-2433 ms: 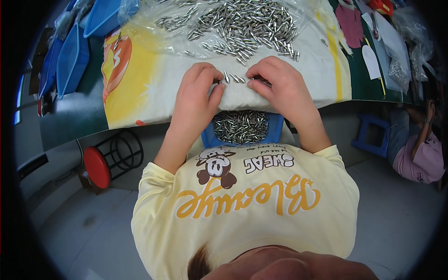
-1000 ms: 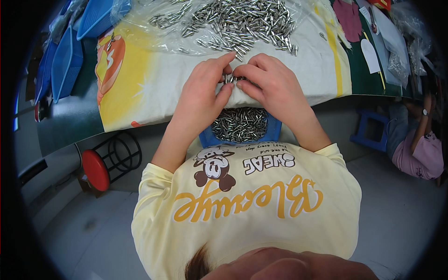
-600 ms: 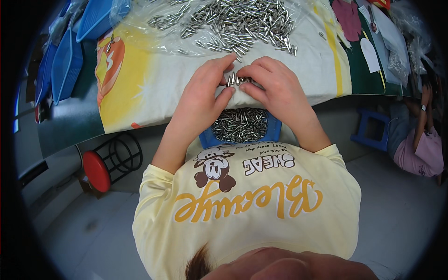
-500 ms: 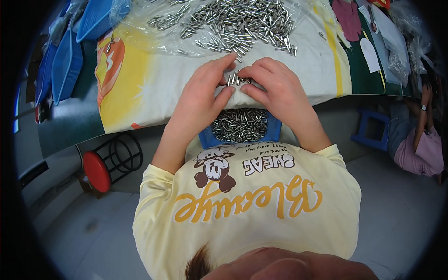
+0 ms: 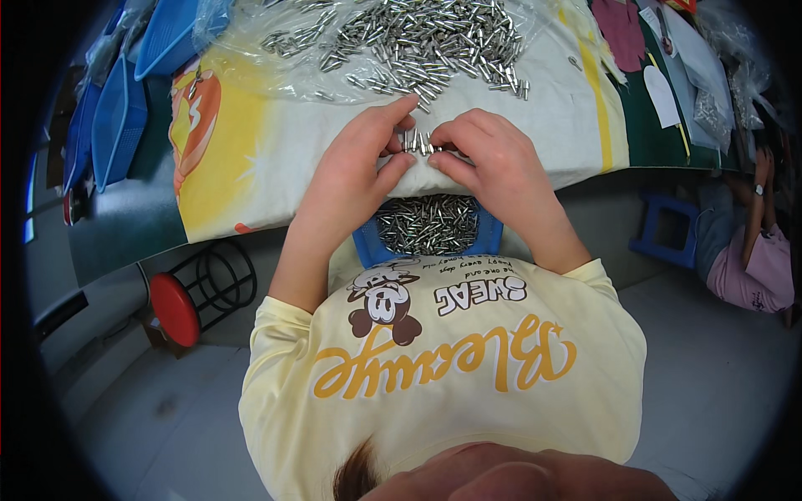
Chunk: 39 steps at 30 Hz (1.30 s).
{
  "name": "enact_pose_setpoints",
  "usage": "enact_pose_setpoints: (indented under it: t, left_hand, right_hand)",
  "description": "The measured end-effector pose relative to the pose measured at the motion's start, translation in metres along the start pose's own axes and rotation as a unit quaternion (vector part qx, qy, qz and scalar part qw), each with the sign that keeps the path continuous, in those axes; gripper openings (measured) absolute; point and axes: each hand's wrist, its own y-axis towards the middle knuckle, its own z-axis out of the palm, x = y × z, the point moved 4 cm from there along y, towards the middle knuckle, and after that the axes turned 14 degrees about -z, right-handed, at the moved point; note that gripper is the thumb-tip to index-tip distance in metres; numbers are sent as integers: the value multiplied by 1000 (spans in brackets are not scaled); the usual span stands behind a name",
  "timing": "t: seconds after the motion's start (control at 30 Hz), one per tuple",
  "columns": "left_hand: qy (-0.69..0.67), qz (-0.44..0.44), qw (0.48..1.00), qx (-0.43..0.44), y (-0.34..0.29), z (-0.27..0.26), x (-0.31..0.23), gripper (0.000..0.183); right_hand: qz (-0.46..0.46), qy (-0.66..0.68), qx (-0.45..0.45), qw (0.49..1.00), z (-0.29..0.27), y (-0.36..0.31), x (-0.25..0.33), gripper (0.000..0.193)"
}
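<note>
Bin: many pins (image 5: 428,225) being held in blue bin (image 5: 362,241) at table (image 5: 125,219) edge; whether finished, not being shown.
Hands: left hand (image 5: 355,154) being curled narrow, grip hidden; right hand (image 5: 491,154) being pinched on row's end.
Row: few metal pins (image 5: 423,144) being handled between fingertips, apparently midway.
Pile: many more (image 5: 434,42) being left loose beyond.

Pins (image 5: 480,42) glint, cloth (image 5: 551,125) shows bright, the floor (image 5: 200,401) sits dim, table edge (image 5: 134,256) bows, and corners drown in black!

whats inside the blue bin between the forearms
The blue bin holds a heap of small, shiny metal parts. Only the top ones can be seen; they cover the bin's floor and whatever lies deeper.
</note>
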Motion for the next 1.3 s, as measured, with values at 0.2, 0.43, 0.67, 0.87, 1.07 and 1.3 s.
enact_pose_setpoints:
  t: [0.2, 0.43, 0.67, 0.87, 1.07, 1.3]
  left_hand:
    - [25, 33, 999, -15, 3, 2, -4, 64]
    - [48, 30, 998, -10, 2, 4, -4, 63]
    - [46, 15, 999, -20, 0, 5, -5, 60]
    - [33, 10, 998, -52, -5, 2, -4, 71]
    - [15, -2, 998, -60, -10, -4, -2, 70]
    - [16, -12, 998, -63, -13, -8, 2, 70]
  right_hand:
    - [16, 19, -16, 1000, 1, 0, -2, 20]
    - [-14, 9, -14, 1000, -1, 2, -2, 20]
    - [-13, 22, -17, 1000, -2, 1, -4, 21]
    - [-6, 31, -23, 999, -3, 0, -3, 24]
    - [-10, 32, -12, 999, 1, 3, -1, 25]
    - [-13, 31, -9, 999, 6, 7, 1, 24]
